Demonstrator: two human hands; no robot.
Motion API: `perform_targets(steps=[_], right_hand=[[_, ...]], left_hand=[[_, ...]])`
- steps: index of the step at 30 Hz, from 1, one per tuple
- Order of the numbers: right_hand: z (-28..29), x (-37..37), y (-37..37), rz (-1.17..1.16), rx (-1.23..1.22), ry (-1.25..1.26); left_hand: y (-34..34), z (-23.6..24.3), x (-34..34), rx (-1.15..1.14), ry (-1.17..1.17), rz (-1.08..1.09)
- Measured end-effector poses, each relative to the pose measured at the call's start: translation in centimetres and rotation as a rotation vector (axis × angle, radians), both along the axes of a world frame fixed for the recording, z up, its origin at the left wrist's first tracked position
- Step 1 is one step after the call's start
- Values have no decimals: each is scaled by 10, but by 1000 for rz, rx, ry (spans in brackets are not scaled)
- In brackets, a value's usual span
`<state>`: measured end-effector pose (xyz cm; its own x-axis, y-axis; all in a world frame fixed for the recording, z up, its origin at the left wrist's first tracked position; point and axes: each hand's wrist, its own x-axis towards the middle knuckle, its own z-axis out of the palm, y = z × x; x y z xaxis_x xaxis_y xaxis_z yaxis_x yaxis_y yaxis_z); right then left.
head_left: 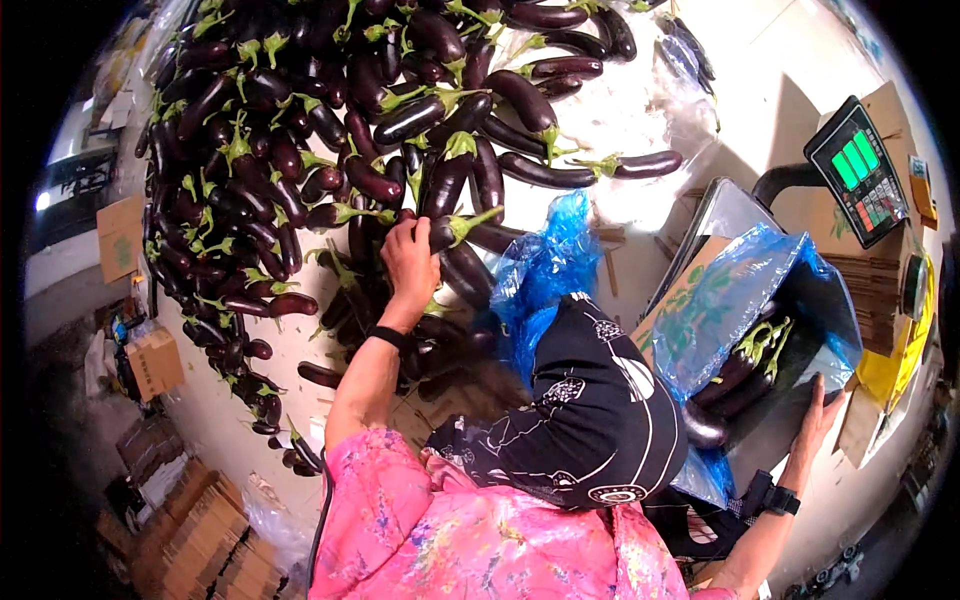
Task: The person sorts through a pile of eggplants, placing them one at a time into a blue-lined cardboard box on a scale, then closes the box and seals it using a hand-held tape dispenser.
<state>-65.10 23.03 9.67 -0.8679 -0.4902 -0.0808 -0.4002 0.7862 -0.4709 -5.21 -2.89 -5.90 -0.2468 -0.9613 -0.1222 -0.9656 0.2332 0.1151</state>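
Note:
My left hand (pixel 408 258), with a black band on the wrist, curls its fingers on a dark purple eggplant (pixel 442 235) in the large pile (pixel 250 180). My right hand (pixel 812 415), wearing a dark watch, holds the right edge of a cardboard box (pixel 650 330) lined with blue translucent plastic (pixel 720 300). Several eggplants (pixel 740 385) with green stems lie inside that box. A crumpled blue plastic bag (pixel 540 270) is between the pile and my patterned dark trouser leg.
A digital scale display (pixel 855 172) on a black arm stands at the upper right, near cardboard and a yellow item (pixel 890 370). Clear plastic (pixel 660 110) lies under the upper eggplants. Cardboard boxes (pixel 150 360) and flattened stacks (pixel 200 520) line the left side.

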Motion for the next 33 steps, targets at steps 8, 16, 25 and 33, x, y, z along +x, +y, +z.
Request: perform_targets(steps=[8, 16, 25, 33], right_hand=[[9, 11, -12, -70, 25, 17], [14, 21, -19, -58, -15, -19], [-2, 0, -3, -95, -22, 2], [-5, -3, 0, -85, -48, -58]], left_hand=[[57, -40, -91, 281, 679, -99], [42, -43, -137, 537, 951, -402], [4, -36, -123, 99, 130, -478], [-61, -20, -149, 771, -76, -426]])
